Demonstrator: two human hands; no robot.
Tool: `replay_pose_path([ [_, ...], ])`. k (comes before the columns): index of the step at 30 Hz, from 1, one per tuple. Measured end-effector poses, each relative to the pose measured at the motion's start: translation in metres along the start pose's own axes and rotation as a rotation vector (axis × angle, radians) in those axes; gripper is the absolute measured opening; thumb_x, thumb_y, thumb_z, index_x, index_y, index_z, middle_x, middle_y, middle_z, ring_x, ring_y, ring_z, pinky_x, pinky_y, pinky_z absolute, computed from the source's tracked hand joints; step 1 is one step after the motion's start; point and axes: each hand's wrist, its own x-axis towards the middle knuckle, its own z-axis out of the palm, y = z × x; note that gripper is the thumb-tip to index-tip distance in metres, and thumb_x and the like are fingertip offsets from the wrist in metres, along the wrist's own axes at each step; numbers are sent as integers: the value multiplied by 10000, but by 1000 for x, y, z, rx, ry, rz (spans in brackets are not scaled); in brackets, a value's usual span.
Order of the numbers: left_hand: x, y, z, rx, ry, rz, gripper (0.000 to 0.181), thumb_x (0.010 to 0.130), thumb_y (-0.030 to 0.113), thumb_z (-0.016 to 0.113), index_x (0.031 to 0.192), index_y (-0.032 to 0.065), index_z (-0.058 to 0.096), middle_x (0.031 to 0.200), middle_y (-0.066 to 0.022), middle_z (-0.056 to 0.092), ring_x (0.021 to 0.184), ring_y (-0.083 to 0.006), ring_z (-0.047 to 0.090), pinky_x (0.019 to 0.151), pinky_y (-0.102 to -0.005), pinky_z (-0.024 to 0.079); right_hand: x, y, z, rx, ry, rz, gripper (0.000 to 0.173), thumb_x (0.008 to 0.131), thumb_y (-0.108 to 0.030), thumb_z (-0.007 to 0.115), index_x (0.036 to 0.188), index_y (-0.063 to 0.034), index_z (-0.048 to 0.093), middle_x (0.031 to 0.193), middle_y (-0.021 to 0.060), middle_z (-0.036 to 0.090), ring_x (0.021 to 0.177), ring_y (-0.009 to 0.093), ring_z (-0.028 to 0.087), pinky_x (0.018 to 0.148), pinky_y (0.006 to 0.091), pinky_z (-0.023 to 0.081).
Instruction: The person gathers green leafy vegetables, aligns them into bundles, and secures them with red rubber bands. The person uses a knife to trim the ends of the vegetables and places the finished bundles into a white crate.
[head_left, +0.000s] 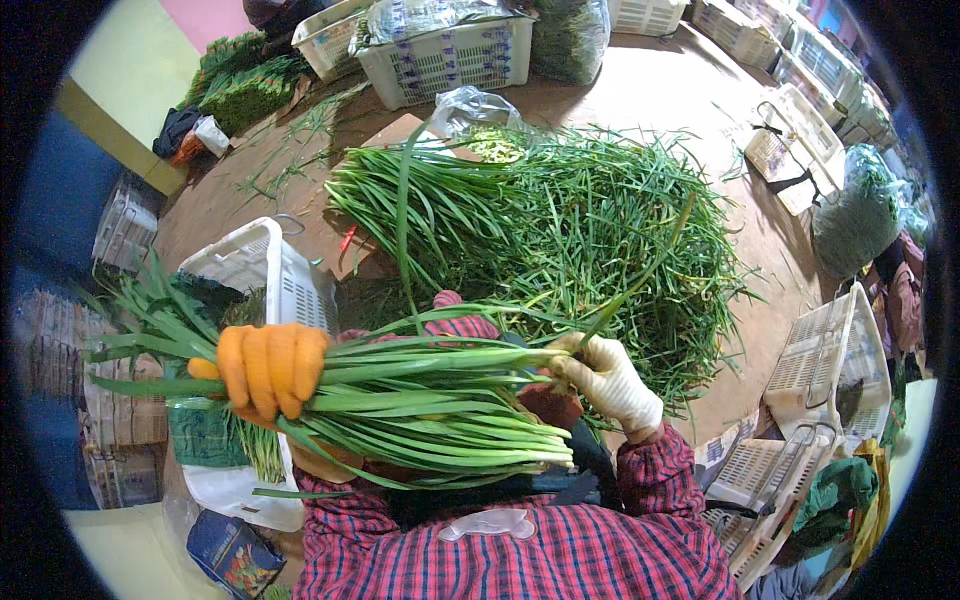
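Note:
My left hand (274, 370), in an orange glove, is closed around the leafy part of a bunch of garlic chives (450, 420). The bunch lies sideways before my chest, its pale stem ends pointing right. In a whitish glove, my right hand (604, 379) pinches the stem end of a few chives, with a yellowish leaf (645, 281) rising from its fingers. Beyond my hands spreads a large loose heap of green chives (615, 262). A more orderly pile of chives (427, 195) rests on a board (360, 259) to its left.
At my left stands a white plastic crate (304, 289) holding greens. A red-handled tool (347, 238) lies by the board. A clear plastic bag (476, 109) sits behind the pile. More crates (814, 360) stand at right, others (450, 64) at the back. Tied green bundles (247, 86) lie far left.

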Motion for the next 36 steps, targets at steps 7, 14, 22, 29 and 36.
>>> replay_pose_path([
  [7,10,16,-10,-174,-322,-40,449,1070,393,453,876,18,604,690,-122,643,564,-225,621,587,-347,558,-10,49,-40,114,291,233,181,1018,-143,564,1047,-52,718,817,-29,675,667,34,547,620,186,453],
  [14,7,7,3,-197,-243,25,454,1059,395,476,876,1,610,729,-159,665,607,-256,638,598,-382,582,15,37,-15,58,-15,-108,677,869,-44,718,1487,-91,445,1525,47,436,1255,190,543,1083,344,436],
  [22,9,12,1,-178,-204,6,458,1056,387,478,834,12,618,661,-139,652,556,-238,625,573,-374,584,34,-3,23,645,-135,197,244,945,-151,650,1142,-10,681,922,-7,683,741,62,578,685,210,470],
  [29,16,29,-10,-172,-220,57,422,1053,311,499,741,42,593,607,-111,639,508,-192,618,534,-311,582,14,39,-10,229,85,60,292,981,-141,622,1246,-22,653,1113,41,699,1051,127,629,948,308,512],
  [36,23,18,-22,-172,-194,11,425,1067,336,469,723,107,570,600,-42,646,499,-146,591,619,-267,519,13,0,40,292,-118,-101,304,916,-159,713,1180,-24,644,1147,95,679,1042,199,652,922,322,522],
])
